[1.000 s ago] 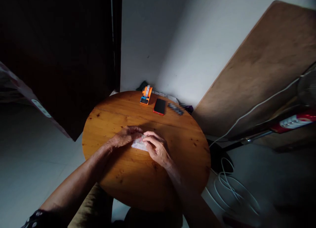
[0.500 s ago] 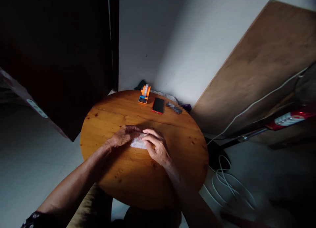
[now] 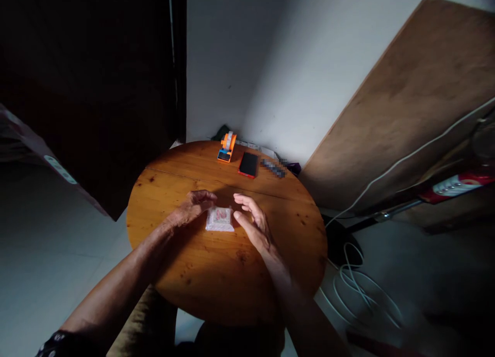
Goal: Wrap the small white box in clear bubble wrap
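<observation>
A small white plastic-wrapped packet (image 3: pixel 219 220) with red print on top lies flat on the round wooden table (image 3: pixel 193 264). On its left side is my left hand (image 3: pixel 189 208), fingers stretched forward and the thumb close to the packet's edge; whether the thumb touches it I cannot tell. To the right, my right hand (image 3: pixel 255 225) is apart from the packet, with its fingers loosely spread and curved toward it. Neither hand grips anything.
Toward the wall stand an orange tape dispenser (image 3: pixel 228 146) with a blue base and a phone (image 3: pixel 248 164) in a red case. A blurred-out dark item (image 3: pixel 273 168) lies beside them. White cable (image 3: pixel 353 282) is coiled on the floor at right, below a leaning board (image 3: pixel 406 88).
Both hands have let go of the packet and moved apart, the right one further to the right. The packet's printed top now shows uncovered.
</observation>
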`<state>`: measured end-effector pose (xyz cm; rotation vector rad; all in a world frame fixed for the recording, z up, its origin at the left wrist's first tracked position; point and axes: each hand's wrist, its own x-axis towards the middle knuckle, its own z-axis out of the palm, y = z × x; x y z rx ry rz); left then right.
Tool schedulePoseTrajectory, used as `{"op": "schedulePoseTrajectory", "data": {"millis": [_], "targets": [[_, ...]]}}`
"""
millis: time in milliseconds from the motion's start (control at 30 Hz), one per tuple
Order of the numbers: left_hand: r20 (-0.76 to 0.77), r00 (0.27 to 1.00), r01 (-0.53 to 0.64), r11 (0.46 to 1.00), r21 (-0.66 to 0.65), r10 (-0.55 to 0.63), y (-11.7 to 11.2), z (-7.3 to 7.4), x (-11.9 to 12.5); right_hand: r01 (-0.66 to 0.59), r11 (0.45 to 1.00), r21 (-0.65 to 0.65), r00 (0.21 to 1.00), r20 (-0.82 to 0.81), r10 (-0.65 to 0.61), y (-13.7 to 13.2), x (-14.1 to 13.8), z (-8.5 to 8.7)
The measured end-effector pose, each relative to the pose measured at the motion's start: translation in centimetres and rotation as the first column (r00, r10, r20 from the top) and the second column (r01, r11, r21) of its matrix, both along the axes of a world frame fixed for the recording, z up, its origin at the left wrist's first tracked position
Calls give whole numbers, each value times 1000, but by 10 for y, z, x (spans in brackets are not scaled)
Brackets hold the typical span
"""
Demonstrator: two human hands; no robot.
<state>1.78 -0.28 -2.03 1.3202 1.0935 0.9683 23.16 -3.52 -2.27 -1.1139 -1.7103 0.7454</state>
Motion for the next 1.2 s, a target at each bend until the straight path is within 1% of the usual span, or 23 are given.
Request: {"op": "schedulePoseTrajectory", "data": {"millis": [67,133,200,267,333,500,600,700,833,967,1100,1200], "targets": [[81,992,-94,995,-29,96,5,-2,-2,83,994,-66,990,-107,-90,4,2,-3],[131,976,-164,984,-70,172,10,-3,-5,144,980,-135,965,-199,-169,7,5,-6],[145,969,-188,978,-89,199,12,-2,-8,163,969,-183,945,-255,-207,10,6,-8],[138,975,-166,983,-76,176,13,-2,-9,161,967,-199,939,-272,-212,11,6,-10],[99,986,-126,990,-57,131,11,-1,-9,140,972,-191,948,-258,-187,12,5,-13],[-32,997,-78,995,-55,76,7,3,-8,55,982,-180,985,-151,-83,12,6,-16],[-74,997,-20,997,-73,14,5,7,-7,53,978,-200,992,-103,-74,12,8,-16],[-82,996,19,997,-78,-26,2,10,-7,62,976,-206,992,-92,-83,12,9,-15],[-126,991,27,997,-71,-35,0,12,-8,72,981,-179,991,-96,-90,12,9,-16],[-149,988,18,997,-79,-29,2,10,-9,73,984,-162,986,-138,-96,12,9,-18],[-115,993,13,997,-82,-23,5,4,-9,56,989,-134,985,-157,-77,11,7,-17],[-83,996,21,998,-67,-27,8,-2,-8,39,995,-92,994,-99,-48,8,5,-12]]}}
